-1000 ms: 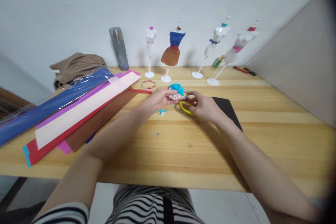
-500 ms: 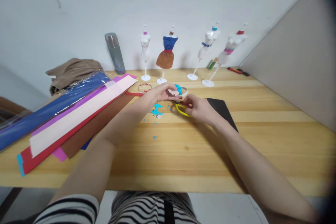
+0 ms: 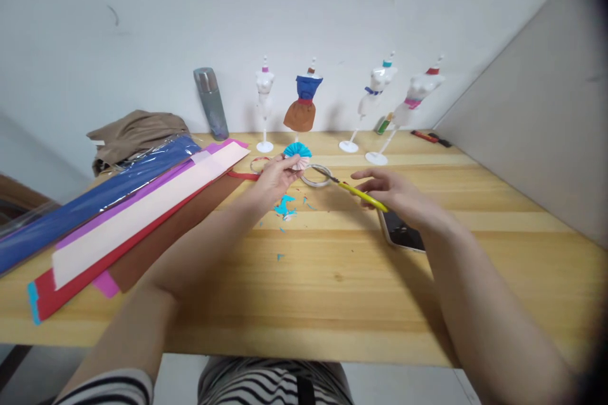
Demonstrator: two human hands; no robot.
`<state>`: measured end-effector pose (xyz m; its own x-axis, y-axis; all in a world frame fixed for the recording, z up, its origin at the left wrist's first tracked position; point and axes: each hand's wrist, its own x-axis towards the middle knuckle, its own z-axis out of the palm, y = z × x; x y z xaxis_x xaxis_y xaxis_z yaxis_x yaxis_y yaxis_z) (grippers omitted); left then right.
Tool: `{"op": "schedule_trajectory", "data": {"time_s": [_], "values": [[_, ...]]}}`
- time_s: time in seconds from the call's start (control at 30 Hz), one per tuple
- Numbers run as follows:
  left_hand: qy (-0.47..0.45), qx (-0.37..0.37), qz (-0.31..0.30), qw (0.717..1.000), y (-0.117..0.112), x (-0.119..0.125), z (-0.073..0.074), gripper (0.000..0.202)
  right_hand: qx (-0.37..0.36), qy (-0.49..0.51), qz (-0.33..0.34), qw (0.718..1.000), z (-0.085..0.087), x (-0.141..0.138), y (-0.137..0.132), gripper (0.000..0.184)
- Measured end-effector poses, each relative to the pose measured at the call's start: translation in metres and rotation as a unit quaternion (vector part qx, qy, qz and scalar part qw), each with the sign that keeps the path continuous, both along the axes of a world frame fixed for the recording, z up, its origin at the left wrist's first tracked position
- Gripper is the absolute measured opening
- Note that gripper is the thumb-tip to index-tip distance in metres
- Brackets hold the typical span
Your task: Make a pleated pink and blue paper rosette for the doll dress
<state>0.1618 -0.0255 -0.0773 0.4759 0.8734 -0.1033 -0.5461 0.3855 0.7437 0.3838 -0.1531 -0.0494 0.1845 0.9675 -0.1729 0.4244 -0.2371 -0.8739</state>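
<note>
A pleated paper rosette (image 3: 297,151), half bright blue and half pale pink, is pinched upright between the thumb and fingers of my left hand (image 3: 278,176). My right hand (image 3: 392,193) carries a pair of yellow-handled scissors (image 3: 357,193) loosely, its index finger stretched out past the handle. The scissors appear edge-on, blades pointing away to the left over a white tape roll (image 3: 317,185). Exactly how the fingers sit in the handle loops is hidden. Below my left hand lie blue paper scraps (image 3: 285,205).
Several white mini dress forms (image 3: 306,95) stand along the wall, one wearing a blue top and brown skirt. Long folded paper sheets (image 3: 142,215) cover the left side, near a brown cloth (image 3: 137,136) and a grey bottle (image 3: 211,104). A phone (image 3: 403,232) lies beneath my right forearm.
My left hand has moved left with the rosette, which now faces me. My right hand has drawn right with the scissors, away from the rosette; the scissors have turned edge-on.
</note>
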Motion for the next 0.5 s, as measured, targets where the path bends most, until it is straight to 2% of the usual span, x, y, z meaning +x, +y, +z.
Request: {"op": "schedule_trajectory", "data": {"time_s": [0.07, 0.13, 0.2, 0.33, 0.4, 0.5], "values": [[-0.006, -0.008, 0.016, 1.0, -0.013, -0.011, 0.004, 0.015, 0.031, 0.1, -0.008, 0.994, 0.002, -0.001, 0.0, 0.047], [-0.009, -0.038, 0.042, 0.998, -0.027, -0.021, 0.01, 0.012, 0.063, 0.205, -0.002, 0.977, 0.0, -0.011, -0.001, 0.062], [-0.017, -0.05, 0.062, 0.997, -0.04, -0.03, 0.017, 0.012, 0.088, 0.284, 0.04, 0.954, -0.006, -0.028, -0.002, 0.076], [-0.026, -0.051, 0.072, 0.996, -0.061, -0.042, 0.03, 0.019, 0.129, 0.368, 0.134, 0.911, -0.03, -0.07, -0.001, 0.073], [-0.034, -0.047, 0.074, 0.996, -0.067, -0.047, 0.034, 0.017, 0.162, 0.387, 0.149, 0.895, -0.041, -0.088, 0.004, 0.07], [-0.05, -0.051, 0.089, 0.993, -0.071, -0.053, 0.039, 0.016, 0.159, 0.41, 0.167, 0.883, -0.052, -0.109, 0.012, 0.066]]}}
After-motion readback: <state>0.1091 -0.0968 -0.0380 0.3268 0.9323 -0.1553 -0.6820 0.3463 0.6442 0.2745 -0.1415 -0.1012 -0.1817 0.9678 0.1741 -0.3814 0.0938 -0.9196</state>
